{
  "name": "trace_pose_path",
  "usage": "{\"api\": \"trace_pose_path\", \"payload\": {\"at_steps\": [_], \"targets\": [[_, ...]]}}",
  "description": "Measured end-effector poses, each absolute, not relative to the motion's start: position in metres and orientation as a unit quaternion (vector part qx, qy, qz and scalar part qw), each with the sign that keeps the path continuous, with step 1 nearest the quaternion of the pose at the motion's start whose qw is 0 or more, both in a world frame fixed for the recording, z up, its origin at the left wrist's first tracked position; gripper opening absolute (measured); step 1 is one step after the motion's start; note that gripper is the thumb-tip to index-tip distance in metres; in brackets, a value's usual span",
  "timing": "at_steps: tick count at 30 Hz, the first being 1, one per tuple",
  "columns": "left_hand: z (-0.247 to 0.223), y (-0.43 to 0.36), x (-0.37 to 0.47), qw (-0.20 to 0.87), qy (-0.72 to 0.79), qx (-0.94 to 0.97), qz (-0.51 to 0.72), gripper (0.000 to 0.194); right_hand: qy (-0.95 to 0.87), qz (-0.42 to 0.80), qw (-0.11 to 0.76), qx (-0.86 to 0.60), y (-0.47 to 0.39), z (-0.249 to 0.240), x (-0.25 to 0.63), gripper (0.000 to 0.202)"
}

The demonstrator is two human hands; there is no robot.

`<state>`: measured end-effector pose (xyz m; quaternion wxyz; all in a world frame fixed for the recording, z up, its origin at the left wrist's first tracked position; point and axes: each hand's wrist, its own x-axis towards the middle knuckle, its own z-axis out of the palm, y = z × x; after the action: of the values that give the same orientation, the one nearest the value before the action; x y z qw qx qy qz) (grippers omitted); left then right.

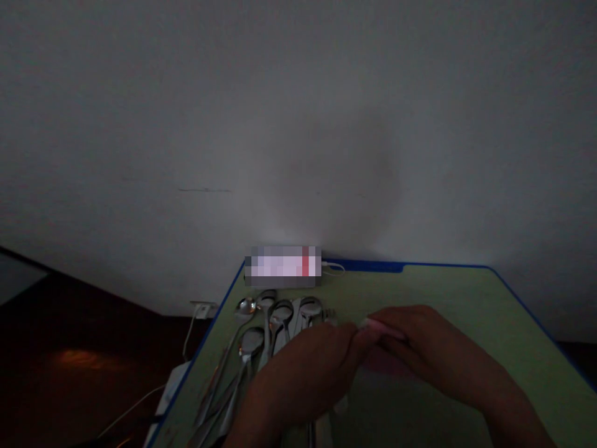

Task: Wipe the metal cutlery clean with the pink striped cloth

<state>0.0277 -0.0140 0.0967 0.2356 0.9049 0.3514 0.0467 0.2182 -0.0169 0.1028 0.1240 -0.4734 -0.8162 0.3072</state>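
Both of my hands meet over the table, with a pink cloth (386,362) between them. My left hand (317,367) is closed, its fingertips pressed together at the cloth's left side. My right hand (420,336) pinches the cloth from the right, fingers bent down over it. Whether anything lies inside the cloth is hidden by the fingers and the dim light. Left of the hands, several metal spoons (252,342) lie in a loose pile, partly covered by my left hand and forearm. A fork (329,316) shows its tines just beyond that hand.
The green tabletop (448,289) has a blue edge and stands against a grey wall (298,124). A lit, blurred-out screen (283,266) leans at the back, with a white cable (333,269) plugged in. Left of the table, a wall socket (204,309) holds a plug.
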Motion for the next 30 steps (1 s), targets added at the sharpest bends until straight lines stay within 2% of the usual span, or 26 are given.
{"api": "trace_pose_path", "payload": {"at_steps": [3, 8, 13, 24, 30], "targets": [[0.1, -0.013, 0.027, 0.173, 0.355, 0.919, 0.017, 0.033, -0.812, 0.304, 0.117, -0.485, -0.018, 0.102, 0.219, 0.028], [0.108, -0.009, 0.019, 0.244, 0.441, 0.86, 0.074, 0.032, -0.803, 0.294, 0.117, -0.505, -0.018, 0.101, 0.221, 0.034], [0.112, -0.008, 0.02, 0.252, 0.425, 0.865, 0.091, 0.025, -0.803, 0.314, 0.128, -0.49, -0.019, 0.103, 0.225, 0.032], [0.113, -0.016, 0.029, 0.207, 0.423, 0.879, 0.076, 0.034, -0.786, 0.336, 0.153, -0.495, -0.022, 0.11, 0.234, 0.036], [0.125, -0.024, 0.035, 0.197, 0.404, 0.89, 0.076, 0.034, -0.803, 0.369, 0.119, -0.452, -0.035, 0.126, 0.244, 0.031]]}}
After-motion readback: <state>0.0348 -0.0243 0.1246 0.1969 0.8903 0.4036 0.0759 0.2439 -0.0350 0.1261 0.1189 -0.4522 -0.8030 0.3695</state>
